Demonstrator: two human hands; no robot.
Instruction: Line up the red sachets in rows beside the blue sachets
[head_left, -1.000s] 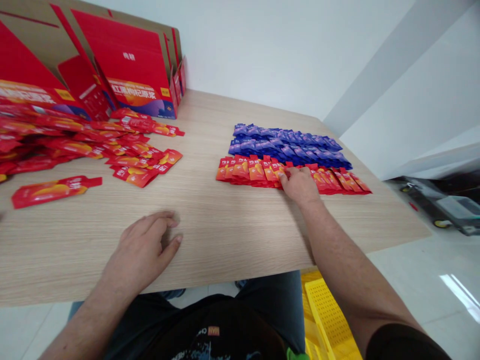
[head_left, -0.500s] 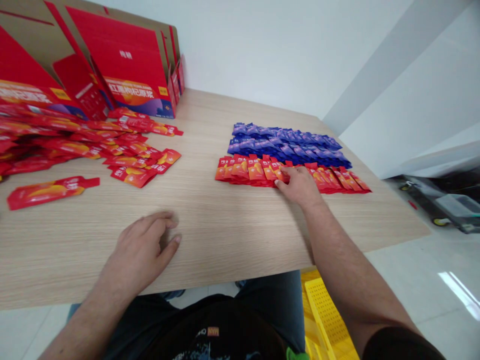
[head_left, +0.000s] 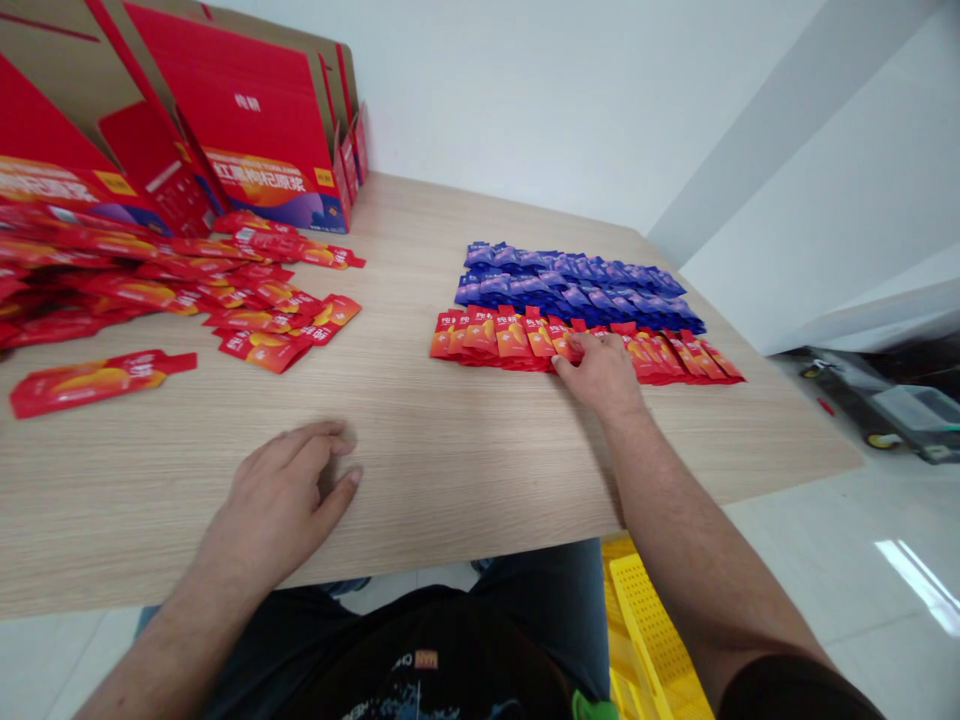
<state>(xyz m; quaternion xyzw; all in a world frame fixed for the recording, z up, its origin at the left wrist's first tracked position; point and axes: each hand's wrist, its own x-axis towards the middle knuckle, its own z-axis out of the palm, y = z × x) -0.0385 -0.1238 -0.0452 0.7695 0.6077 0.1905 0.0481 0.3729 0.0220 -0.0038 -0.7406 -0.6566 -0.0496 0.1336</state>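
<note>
the right hand [head_left: 600, 375] lies at about 1 o'clock on the row of red-orange sachets [head_left: 510, 340], fingers curled over them. it hides several sachets, so whether it grips one cannot be made out. overlapping blue sachets [head_left: 570, 290] lie just behind that row. the left hand [head_left: 281, 500] rests empty on the wooden table [head_left: 450, 480], fingers loosely bent. a loose heap of red sachets [head_left: 150, 290] at 10 o'clock runs off the frame edge, beside flattened red cartons [head_left: 247, 130].

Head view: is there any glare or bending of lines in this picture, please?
In the head view, bright glare lies on the floor at lower right; the table edges look bent, as from a wide lens; the light is soft, with no strong blur.
</note>
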